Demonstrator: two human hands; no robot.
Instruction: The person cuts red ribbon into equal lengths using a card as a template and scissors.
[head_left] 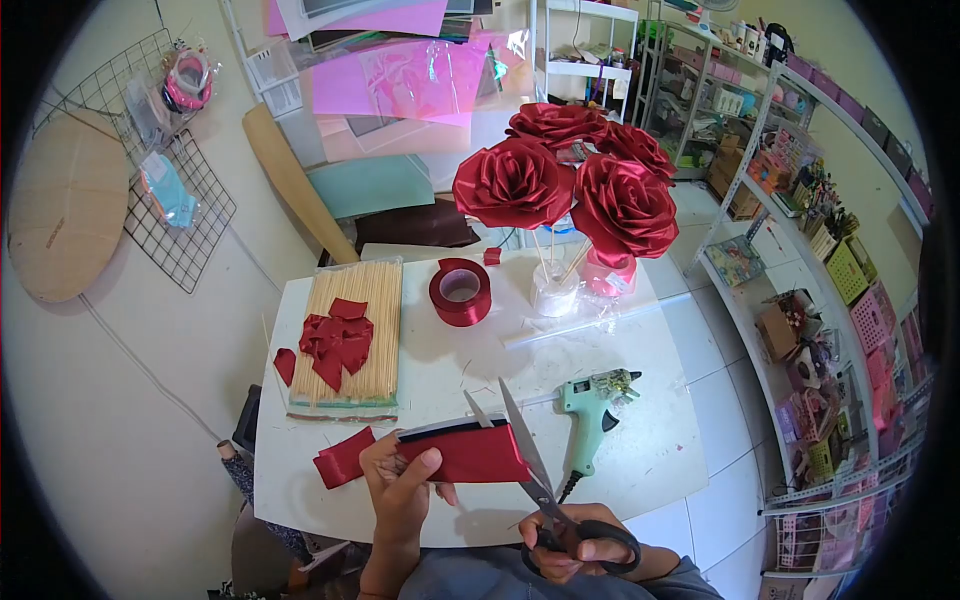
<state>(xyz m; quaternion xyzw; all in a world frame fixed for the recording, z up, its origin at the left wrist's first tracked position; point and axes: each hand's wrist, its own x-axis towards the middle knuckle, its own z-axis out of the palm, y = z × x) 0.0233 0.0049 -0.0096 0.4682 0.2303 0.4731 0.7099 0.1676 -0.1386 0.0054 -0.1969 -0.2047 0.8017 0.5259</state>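
Observation:
My left hand (402, 482) pinches a length of red satin ribbon (475, 456) with its thumb on top. A dark flat strip (440, 432) lies along the ribbon's upper edge. In my right hand (572, 553) are black-handled scissors (541, 492), fingers through the loops. Their blades are spread, one on each side of the ribbon near its right end. Left of my left hand, a folded piece of ribbon (343, 460) rests on the table. A roll of red ribbon (472, 314) sits farther back.
Red cut pieces (340, 347) lie on a pack of wooden sticks (385, 300). A mint glue gun (588, 412) is to the right on the white table (650, 420). Several red ribbon roses (515, 183) stand in a white cup (553, 292) at the back. Shelves (745, 230) line the right.

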